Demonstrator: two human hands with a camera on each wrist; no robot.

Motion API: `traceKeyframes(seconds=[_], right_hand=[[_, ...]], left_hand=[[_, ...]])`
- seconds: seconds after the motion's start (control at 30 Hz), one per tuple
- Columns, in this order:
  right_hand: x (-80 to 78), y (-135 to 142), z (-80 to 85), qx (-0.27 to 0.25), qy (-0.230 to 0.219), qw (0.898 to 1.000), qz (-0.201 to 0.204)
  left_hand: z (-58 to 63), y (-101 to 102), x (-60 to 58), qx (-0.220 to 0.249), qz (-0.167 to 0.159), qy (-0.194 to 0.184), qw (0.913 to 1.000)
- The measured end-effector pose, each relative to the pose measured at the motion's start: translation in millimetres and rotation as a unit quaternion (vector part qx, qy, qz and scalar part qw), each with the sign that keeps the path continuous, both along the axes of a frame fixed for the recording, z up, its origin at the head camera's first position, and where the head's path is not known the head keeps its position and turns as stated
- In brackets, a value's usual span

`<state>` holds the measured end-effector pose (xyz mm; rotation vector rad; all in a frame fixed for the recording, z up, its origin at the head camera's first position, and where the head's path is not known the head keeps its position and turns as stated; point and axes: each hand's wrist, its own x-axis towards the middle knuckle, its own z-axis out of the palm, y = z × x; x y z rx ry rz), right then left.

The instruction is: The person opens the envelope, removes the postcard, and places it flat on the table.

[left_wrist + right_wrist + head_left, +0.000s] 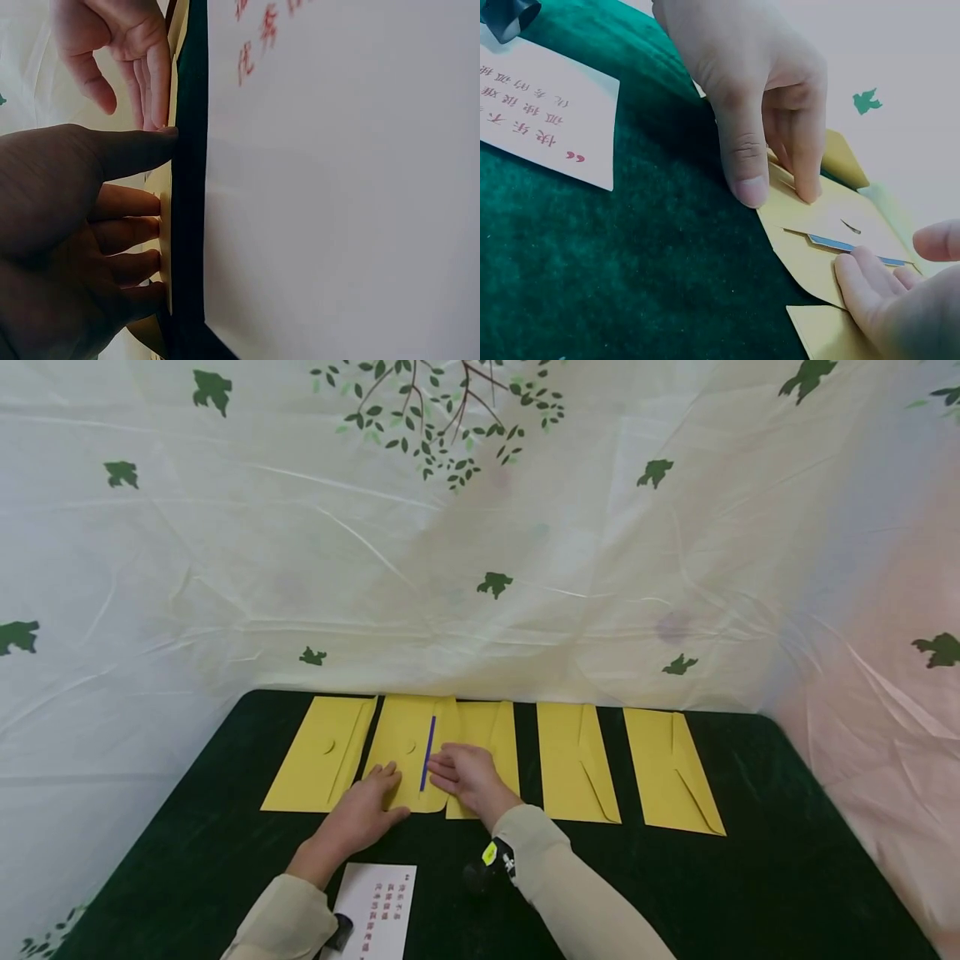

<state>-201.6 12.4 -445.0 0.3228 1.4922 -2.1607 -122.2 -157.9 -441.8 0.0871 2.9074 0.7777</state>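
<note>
My left hand (365,810) rests its fingertips on the second yellow envelope (400,722) from the left, with the thumb spread along its near edge. That envelope's flap is folded out to the right, and a narrow blue strip (428,752) shows along the opening. Beside the strip, my right hand (471,779) has its fingers nearly straight, fingertips on the flap. In the right wrist view, the blue strip (840,244) lies just ahead of the right fingertips, partly under the envelope's edge. The third envelope (480,721) is partly hidden beneath the flap and right hand.
More yellow envelopes lie in a row: one at the far left (311,760), two on the right, the nearer of these (566,760) and the farthest (663,768). A white card (386,902) with red characters lies near my left sleeve on the dark green cloth (187,860).
</note>
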Motion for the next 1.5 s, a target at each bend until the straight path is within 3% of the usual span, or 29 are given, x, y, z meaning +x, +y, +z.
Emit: traceKeyframes(seconds=[0.3,0.43,0.63,0.77,1.1,1.5], right_hand=[[-0.5,-2,3.0,0.017,0.000,1.000,0.022],[-1.0,-6,4.4,0.049,0.032,0.998,0.038],[-1.4,-11,6.2,0.144,0.119,0.980,0.066],[-3.1,-12,7.4,0.181,0.132,0.972,0.075],[-5.5,-17,5.9,0.191,0.135,0.969,0.083],[-2.9,-23,-3.6,0.173,0.141,0.974,0.036]], left_hand=[[0.2,-2,2.0,0.003,0.002,0.002,1.0000],[-1.1,-3,2.0,0.014,0.007,0.004,0.9999],[-3.2,-2,1.3,0.034,0.013,0.006,0.9993],[-3.1,-2,0.7,0.037,0.013,0.006,0.9992],[-0.2,-4,0.5,0.030,0.013,0.007,0.9995],[-3.2,-4,0.7,0.028,0.016,0.009,0.9994]])
